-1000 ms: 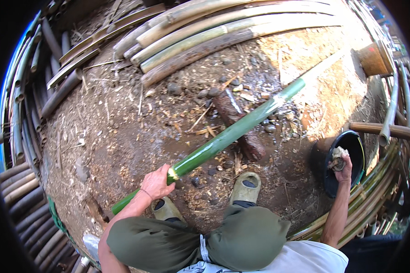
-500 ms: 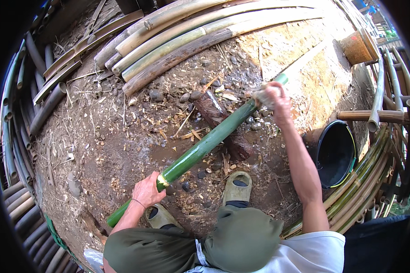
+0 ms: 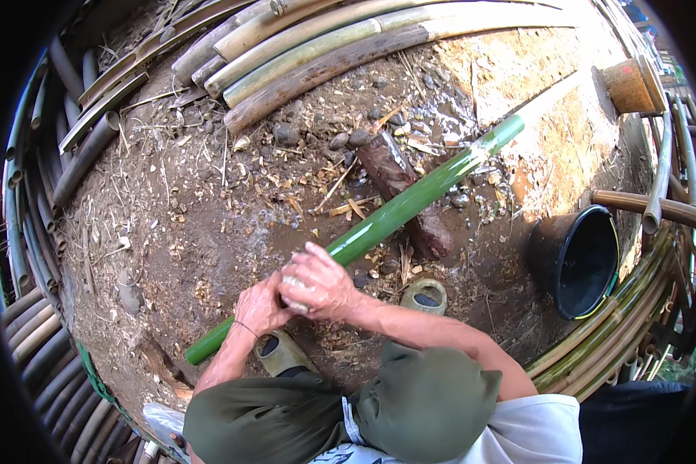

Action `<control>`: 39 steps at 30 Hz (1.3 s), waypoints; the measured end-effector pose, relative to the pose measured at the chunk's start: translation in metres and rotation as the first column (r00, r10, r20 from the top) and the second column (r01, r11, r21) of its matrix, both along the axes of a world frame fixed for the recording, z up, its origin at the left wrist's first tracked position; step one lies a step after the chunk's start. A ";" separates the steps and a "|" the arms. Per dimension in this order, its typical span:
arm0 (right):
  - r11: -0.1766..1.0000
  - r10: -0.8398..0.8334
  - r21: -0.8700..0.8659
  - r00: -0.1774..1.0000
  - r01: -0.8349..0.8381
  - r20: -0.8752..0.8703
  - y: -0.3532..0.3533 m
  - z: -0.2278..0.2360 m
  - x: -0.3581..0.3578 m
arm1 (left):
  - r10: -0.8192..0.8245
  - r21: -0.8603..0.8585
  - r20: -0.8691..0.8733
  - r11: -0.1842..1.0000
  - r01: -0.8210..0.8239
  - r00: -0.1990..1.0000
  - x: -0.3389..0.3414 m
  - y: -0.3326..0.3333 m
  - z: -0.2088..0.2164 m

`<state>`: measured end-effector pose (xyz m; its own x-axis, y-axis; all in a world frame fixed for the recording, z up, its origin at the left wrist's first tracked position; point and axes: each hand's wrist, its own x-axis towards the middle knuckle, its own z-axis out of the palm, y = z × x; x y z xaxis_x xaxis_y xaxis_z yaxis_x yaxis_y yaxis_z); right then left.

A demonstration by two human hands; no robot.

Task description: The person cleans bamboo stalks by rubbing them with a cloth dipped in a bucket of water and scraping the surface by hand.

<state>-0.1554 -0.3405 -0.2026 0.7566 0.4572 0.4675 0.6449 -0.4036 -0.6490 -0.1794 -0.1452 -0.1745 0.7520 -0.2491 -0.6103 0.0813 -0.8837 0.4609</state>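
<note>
On my head view: green bamboo pole (image 3: 406, 203) lies diagonally in front of me, near end low on the left, far end out to the right in the sunlit patch, propped across a dark log (image 3: 388, 164) on the dirt ground (image 3: 197, 232). Left hand (image 3: 260, 305) has its fingers wrapped round the near part of the pole, looks like a steadying grip. Right hand (image 3: 317, 286) sits right up against it, just on the far side, fingers curled and slightly parted over a pale wad (image 3: 295, 305), pressing it to the pole. Wad is mostly hidden; can't confirm material, and can't see how hard it's squeezed. Progress, my read: mid wipe-down. Done, as far as I can see: the upper side from the right hand out to the far end shines wet, brightest highlights beyond the log crossing. Left: the stretch under both hands is covered, so no verdict there; the short near stub past the left hand is green, can't call it wiped; the underside is out of sight, so unverified. I'd count the pole as not finished while the wad is on it. Black bucket (image 3: 546, 257) stands to the right, well apart from both hands; can't tell what's inside.
</note>
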 end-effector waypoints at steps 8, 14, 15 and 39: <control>0.771 -0.527 -0.197 0.781 0.605 0.335 -0.287 -0.050 0.171 | -0.032 -0.182 -0.330 0.983 -0.031 0.943 0.034 0.002 0.004; 0.674 -0.648 -0.243 0.716 0.698 0.258 -0.283 -0.047 0.173 | -0.102 -0.081 -0.120 0.992 0.093 0.987 0.019 0.007 0.005; 0.704 -0.627 -0.232 0.741 0.671 0.240 -0.271 -0.051 0.166 | 0.027 -0.007 -0.026 1.000 -0.028 0.999 0.011 -0.006 0.014; 0.856 -0.476 -0.148 0.868 0.494 0.144 -0.148 -0.033 0.112 | 0.043 -0.204 -0.514 0.964 -0.170 0.857 0.030 0.007 -0.016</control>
